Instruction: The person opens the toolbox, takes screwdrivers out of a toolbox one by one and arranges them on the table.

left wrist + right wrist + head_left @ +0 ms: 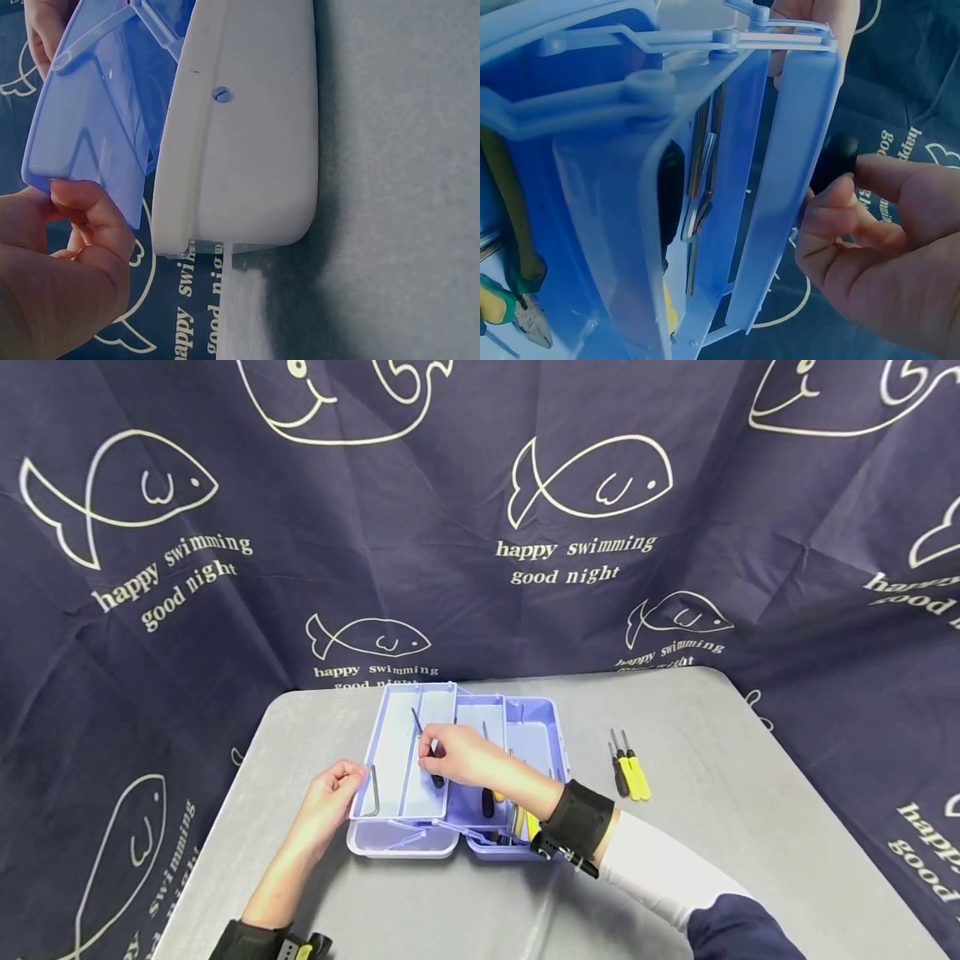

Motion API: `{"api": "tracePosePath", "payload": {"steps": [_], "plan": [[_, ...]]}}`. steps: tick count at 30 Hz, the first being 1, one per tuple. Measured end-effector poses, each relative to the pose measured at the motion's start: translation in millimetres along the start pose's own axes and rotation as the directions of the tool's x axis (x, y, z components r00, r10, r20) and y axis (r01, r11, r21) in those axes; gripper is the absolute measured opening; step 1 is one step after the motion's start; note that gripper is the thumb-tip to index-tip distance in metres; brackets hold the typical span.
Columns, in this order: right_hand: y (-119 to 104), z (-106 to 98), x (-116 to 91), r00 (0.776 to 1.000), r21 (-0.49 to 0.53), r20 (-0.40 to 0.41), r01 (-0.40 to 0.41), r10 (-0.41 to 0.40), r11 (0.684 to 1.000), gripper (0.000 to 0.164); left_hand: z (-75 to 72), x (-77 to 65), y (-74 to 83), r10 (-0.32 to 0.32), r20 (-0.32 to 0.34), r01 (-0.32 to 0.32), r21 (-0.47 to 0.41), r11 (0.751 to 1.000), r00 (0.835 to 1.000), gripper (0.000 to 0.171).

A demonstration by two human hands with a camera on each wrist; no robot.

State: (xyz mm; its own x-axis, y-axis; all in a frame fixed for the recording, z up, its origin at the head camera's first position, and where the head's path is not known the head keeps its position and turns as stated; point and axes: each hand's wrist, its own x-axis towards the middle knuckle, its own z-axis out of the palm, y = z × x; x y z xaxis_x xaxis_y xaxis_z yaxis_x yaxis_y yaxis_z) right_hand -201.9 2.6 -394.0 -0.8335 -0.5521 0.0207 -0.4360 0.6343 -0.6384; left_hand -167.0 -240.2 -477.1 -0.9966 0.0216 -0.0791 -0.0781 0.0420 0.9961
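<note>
A blue cantilever toolbox (558, 747) stands unfolded on the table. Its upper tray (390, 727) juts out to the left, with an L-shaped hex key (375, 793) lying in it. The left hand (330, 793) pinches that tray's near-left edge, and the left wrist view shows thumb and fingers at its corner (45, 169). Over the tray's divider, the right hand (461, 756) holds a black-handled screwdriver (438, 781), its thin shaft pointing away from the person. In the right wrist view the black handle (838, 159) shows between thumb and fingers, behind the tray wall.
Three screwdrivers (636, 777), one black and two yellow, lie on the grey table (712, 860) right of the box. Lower compartments hold another black handle (488, 802) and pliers (531, 319). A dark fish-print cloth (450, 527) hangs behind.
</note>
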Motion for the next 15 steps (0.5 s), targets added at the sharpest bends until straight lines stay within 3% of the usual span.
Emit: {"api": "tracePosePath", "payload": {"steps": [7, 15], "plan": [[3.6, -3.7, -10.4, 0.998, 0.054, -0.069, -0.013, 0.017, 0.998, 0.023, 1.6, -2.6, -1.3, -0.006, -0.014, 0.006, 0.014, 1.0, 1.0, 0.017], [11.5, -16.6, -23.0, 0.991, 0.068, -0.12, -0.052, 0.06, 0.996, 0.024, 2.6, -1.1, 0.3, 0.001, -0.029, 0.0, 0.022, 1.0, 1.0, 0.016]]}}
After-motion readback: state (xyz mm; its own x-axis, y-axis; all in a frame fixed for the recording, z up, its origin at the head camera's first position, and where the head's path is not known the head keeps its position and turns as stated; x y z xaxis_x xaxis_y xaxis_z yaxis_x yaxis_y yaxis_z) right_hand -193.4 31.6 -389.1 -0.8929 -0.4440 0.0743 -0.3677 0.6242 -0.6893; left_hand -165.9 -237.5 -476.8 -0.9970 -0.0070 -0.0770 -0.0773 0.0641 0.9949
